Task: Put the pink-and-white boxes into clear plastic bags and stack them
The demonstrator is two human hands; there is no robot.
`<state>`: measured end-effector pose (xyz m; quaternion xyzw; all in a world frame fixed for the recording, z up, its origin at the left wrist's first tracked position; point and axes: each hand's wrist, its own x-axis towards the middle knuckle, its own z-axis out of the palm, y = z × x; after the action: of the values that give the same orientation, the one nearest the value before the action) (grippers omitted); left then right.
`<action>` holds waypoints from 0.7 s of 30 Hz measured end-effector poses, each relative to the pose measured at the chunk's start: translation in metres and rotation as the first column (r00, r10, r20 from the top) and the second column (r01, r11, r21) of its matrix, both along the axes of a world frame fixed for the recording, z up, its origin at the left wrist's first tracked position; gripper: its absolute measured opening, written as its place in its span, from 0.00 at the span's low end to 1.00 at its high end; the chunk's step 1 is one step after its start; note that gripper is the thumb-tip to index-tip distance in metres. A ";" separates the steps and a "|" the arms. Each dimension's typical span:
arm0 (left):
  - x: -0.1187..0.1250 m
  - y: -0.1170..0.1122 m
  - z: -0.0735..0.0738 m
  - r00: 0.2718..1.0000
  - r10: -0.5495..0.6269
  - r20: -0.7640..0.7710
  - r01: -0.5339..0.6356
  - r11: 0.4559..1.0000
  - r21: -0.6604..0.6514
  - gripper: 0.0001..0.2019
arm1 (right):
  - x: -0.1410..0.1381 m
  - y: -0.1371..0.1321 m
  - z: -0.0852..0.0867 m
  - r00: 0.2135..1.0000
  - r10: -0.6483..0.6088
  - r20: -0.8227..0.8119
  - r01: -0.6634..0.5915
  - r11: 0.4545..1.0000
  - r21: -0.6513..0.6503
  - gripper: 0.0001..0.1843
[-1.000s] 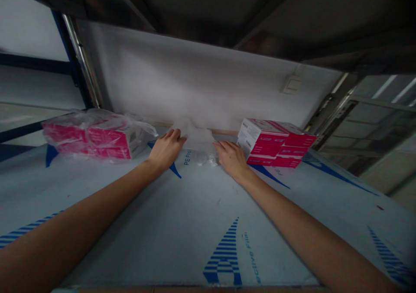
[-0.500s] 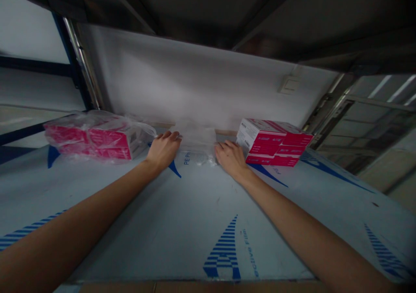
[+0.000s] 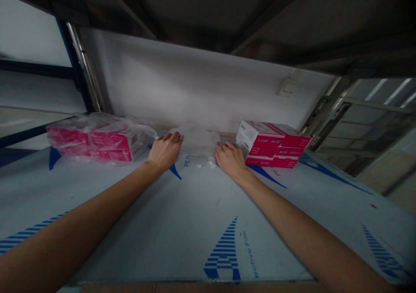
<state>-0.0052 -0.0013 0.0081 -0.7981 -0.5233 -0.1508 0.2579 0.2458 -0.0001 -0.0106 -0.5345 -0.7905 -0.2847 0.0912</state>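
Note:
Between my hands a clear plastic bag point(image 3: 198, 140) is stretched low over the far part of the surface, its lower edge crumpled. My left hand point(image 3: 165, 150) grips the bag's left side with bent fingers. On the right side, my right hand point(image 3: 230, 157) has its fingers curled on the bag's edge; the fingertips are partly hidden. Left of my left hand lie pink-and-white boxes point(image 3: 110, 143) wrapped in clear plastic. Just beyond my right hand sits a bare stack of pink-and-white boxes point(image 3: 276, 145), close to my fingers but not held.
The shelf surface point(image 3: 182, 228) is covered in pale blue film with dark blue print. A dark shelf underside point(image 3: 208, 11) hangs low overhead. Behind is a white wall point(image 3: 195, 80) with a switch point(image 3: 287, 87). Metal posts point(image 3: 85, 67) stand at the sides.
Both hands stay nearly in place on the bag. The plastic between them has shifted slightly, and the whole view has moved a little.

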 end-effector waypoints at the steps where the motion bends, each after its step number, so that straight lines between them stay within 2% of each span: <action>1: 0.000 0.000 0.000 1.000 -0.001 0.006 0.001 1.000 0.001 0.22 | 0.000 0.000 0.000 1.000 0.016 0.005 -0.016 1.000 -0.003 0.19; 4: 0.000 -0.001 -0.001 1.000 -0.016 0.013 0.016 1.000 -0.008 0.34 | 0.001 0.001 -0.001 1.000 0.006 -0.007 -0.006 0.999 -0.032 0.20; 6: -0.001 -0.001 -0.001 1.000 -0.026 0.002 0.026 0.999 -0.019 0.36 | 0.000 0.000 0.000 0.999 -0.033 -0.019 0.033 0.998 -0.045 0.22; 10: -0.003 -0.001 0.000 1.000 -0.025 -0.001 0.025 0.998 -0.064 0.22 | -0.002 -0.004 0.002 0.993 -0.113 -0.032 0.111 0.992 -0.057 0.23; 14: -0.003 0.001 0.002 0.999 -0.044 0.032 0.047 0.995 -0.091 0.14 | -0.003 -0.005 0.004 0.998 -0.056 -0.041 0.056 0.998 -0.018 0.21; 17: -0.003 0.002 0.002 0.996 -0.068 0.053 0.072 0.995 -0.072 0.11 | -0.002 -0.005 0.003 0.999 -0.018 -0.046 0.017 1.000 -0.011 0.19; 21: -0.004 0.001 0.001 0.996 -0.076 0.040 0.079 0.994 -0.081 0.12 | -0.002 -0.005 0.002 0.999 -0.037 -0.022 0.036 0.997 -0.063 0.21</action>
<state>-0.0090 0.0000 0.0089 -0.8249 -0.5022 -0.1536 0.2090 0.2439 -0.0050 -0.0089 -0.5548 -0.7880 -0.2551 0.0784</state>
